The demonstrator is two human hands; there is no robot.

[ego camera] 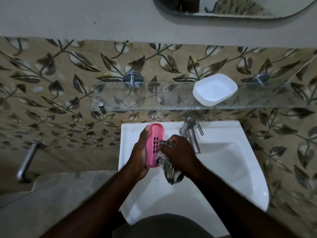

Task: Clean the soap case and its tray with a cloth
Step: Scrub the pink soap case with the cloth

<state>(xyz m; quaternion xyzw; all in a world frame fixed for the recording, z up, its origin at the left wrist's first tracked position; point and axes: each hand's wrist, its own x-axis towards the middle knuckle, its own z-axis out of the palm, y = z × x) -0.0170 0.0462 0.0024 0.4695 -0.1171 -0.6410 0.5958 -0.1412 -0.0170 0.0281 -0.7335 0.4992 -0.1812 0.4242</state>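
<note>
My left hand (139, 152) grips a pink slotted soap tray (154, 145), tilted on edge above the left rim of the white sink (231, 162). Against the tray's slotted face my right hand (180, 150) holds a bunched grey patterned cloth (169, 170), whose loose end hangs down into the basin. The white soap case (214, 89) sits empty and upright on the glass shelf (137, 97) above the sink, apart from both hands.
A chrome tap (192, 133) stands at the back of the sink, just behind my right hand. A metal pipe (27, 162) sticks out of the tiled wall at the left. A mirror (240, 7) hangs above.
</note>
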